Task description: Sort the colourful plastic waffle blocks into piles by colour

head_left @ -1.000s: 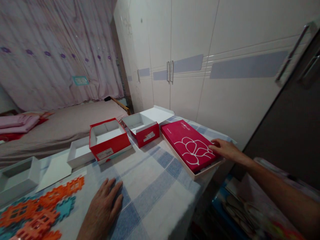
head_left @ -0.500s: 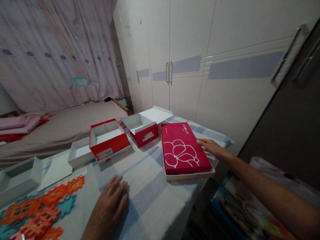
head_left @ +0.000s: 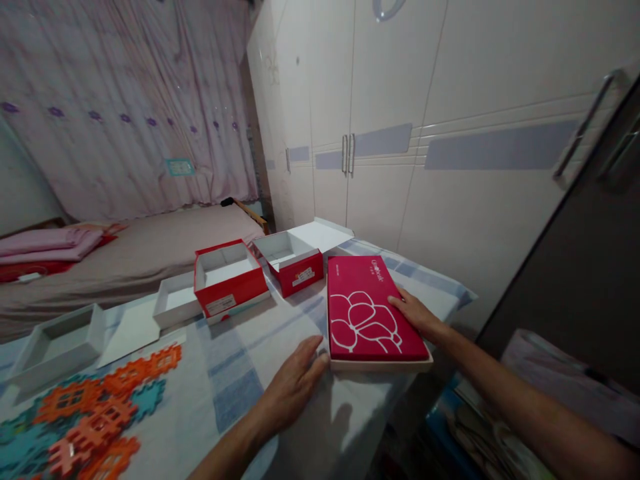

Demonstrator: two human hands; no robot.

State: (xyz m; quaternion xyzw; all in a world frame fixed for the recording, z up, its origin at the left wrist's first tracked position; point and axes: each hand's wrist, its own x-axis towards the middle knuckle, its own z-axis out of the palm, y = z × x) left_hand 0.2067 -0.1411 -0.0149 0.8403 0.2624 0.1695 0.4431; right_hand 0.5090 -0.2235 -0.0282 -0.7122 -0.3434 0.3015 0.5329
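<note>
A flat crimson box [head_left: 363, 307] with white flower line art lies on the table, its pale base edge showing along the front. My right hand [head_left: 417, 315] grips the box's right edge, thumb on the top face and the other fingers partly hidden at the side. Close to the front left corner, my left hand [head_left: 299, 377] has its fingers stretched forward and holds nothing. Whether its fingertips touch the box I cannot tell.
Behind stand an open red box [head_left: 230, 277] and another red box [head_left: 300, 270] with its flap raised. White trays [head_left: 60, 343] and orange and teal interlocking plastic pieces [head_left: 105, 413] lie to the left. Bags [head_left: 480, 427] sit below the table's right edge.
My left hand has moved right, from the open tablecloth to the crimson box's front left corner. My right hand has come further over the box's right edge. The view has shifted slightly.
</note>
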